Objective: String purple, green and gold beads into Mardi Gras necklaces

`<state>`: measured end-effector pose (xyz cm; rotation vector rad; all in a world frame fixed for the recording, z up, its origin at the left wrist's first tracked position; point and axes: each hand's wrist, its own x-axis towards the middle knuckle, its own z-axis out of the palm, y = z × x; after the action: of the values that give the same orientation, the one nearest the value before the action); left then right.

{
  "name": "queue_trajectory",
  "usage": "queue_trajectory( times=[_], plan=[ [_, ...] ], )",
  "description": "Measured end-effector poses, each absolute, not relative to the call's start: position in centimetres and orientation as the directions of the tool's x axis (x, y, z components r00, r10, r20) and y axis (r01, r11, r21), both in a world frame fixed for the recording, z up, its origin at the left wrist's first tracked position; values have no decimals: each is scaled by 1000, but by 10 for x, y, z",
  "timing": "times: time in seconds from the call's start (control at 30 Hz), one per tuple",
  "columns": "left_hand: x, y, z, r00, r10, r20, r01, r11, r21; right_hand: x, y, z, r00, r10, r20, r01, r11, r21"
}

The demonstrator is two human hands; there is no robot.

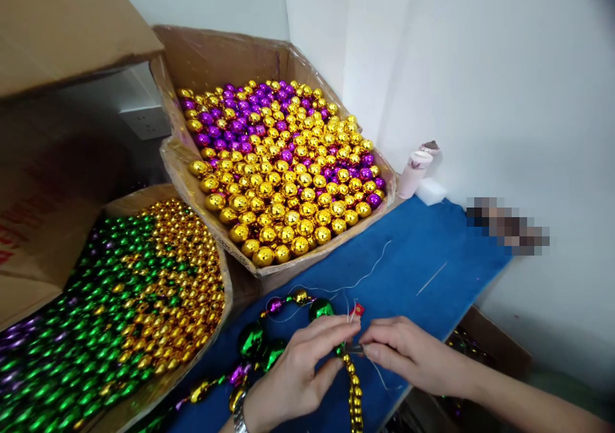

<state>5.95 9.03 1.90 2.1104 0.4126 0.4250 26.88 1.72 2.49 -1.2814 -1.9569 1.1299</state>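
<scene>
Over the near part of the blue counter (384,279), we've got both hands close together, working right around the gold bead string (354,388). Our left hand (305,369) comes up from the bottom, wrist low, palm turned inward, fingers stretched rightward with the thumb below them; white thread (350,318) runs by the fingertips, though we can't tell what they clamp. And here's our right hand (398,350), forearm slanting in from the lower right, fingers curled, thumb and forefinger pinched together on a small metal tool (354,350). That tool points left, at the top of the gold bead string, which hangs down between our wrists! A red tag (357,309) sits just above, and large green beads (252,340) lie left of our left hand.
</scene>
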Motion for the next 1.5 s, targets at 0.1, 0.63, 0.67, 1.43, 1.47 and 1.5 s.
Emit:
queue_trajectory(
  times=[0.1,0.63,0.67,1.43,1.47,1.5],
  plan=[
    [58,90,15,864,479,151,143,-523,840,276,14,17,-391,920,-2,568,239,-788],
    [45,90,2,710,702,56,161,-239,958,286,30,-61,-407,914,2,890,397,-225],
    [45,89,1,708,705,43,158,-217,963,280,34,-63,-423,906,7,883,414,-220],
    [58,89,9,748,657,95,175,-333,927,280,15,26,-274,954,-121,547,51,-836],
    [58,89,9,746,659,96,179,-337,924,280,15,26,-272,955,-117,550,54,-833],
    [58,89,9,745,660,97,182,-342,922,279,14,26,-271,955,-118,557,56,-828]
  ],
)
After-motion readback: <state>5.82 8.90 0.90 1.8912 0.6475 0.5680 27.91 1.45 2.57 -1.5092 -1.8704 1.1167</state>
